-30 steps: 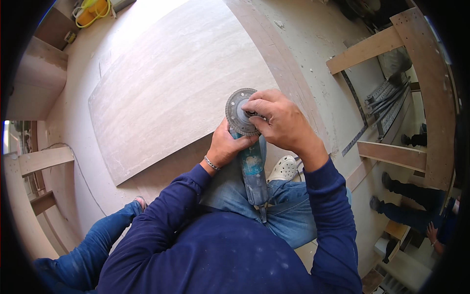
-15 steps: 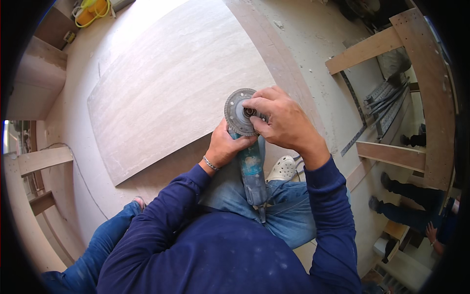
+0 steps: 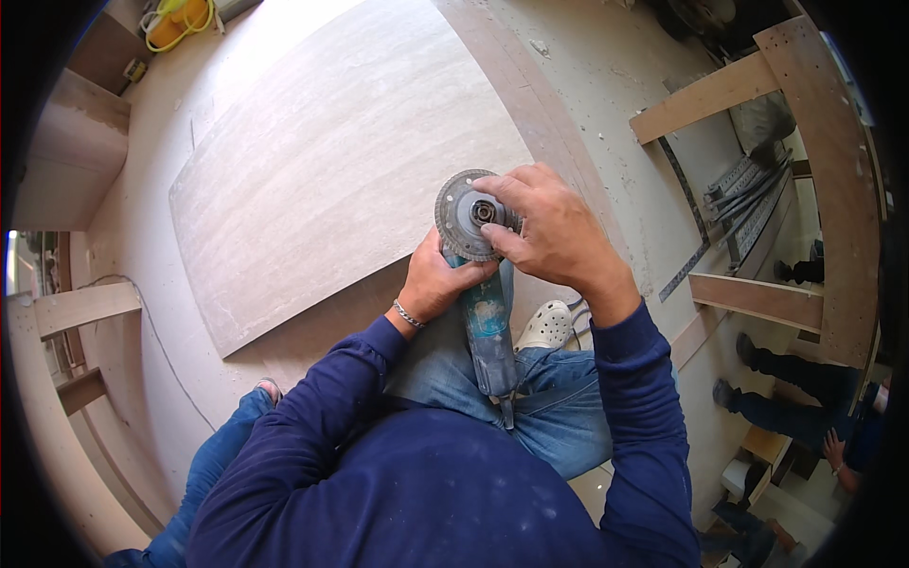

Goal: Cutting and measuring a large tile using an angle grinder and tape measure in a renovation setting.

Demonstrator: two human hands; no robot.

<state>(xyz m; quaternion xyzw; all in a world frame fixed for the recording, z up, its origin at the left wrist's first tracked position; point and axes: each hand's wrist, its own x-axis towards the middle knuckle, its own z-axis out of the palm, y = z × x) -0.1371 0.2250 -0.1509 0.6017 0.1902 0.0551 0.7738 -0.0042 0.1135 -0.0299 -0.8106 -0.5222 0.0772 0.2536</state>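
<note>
My left hand (image 3: 440, 281) is closed round the head of a teal angle grinder (image 3: 487, 327), which lies against my jeans with its dusty grey body toward me. A round cutting disc (image 3: 453, 232) with a toothed rim faces up on the grinder's head. At its centre sits a grey lock nut (image 3: 484, 212) round the dark spindle. My right hand (image 3: 559, 227) comes over the disc from the right, index finger and thumb curled on either side of the nut. The palm side of that hand is hidden.
A large beige stone-look slab (image 3: 331, 151) lies before me. Wooden frames (image 3: 748, 301) stand at the right and left. Metal strips (image 3: 748, 194) are piled at the right. A cable (image 3: 166, 350) runs over the floor. Other people's legs (image 3: 786, 402) show at the lower right.
The index finger and thumb of my right hand have spread a little, uncovering more of the nut. My left hand and the grinder hold nearly still. More legs show at the lower right.
</note>
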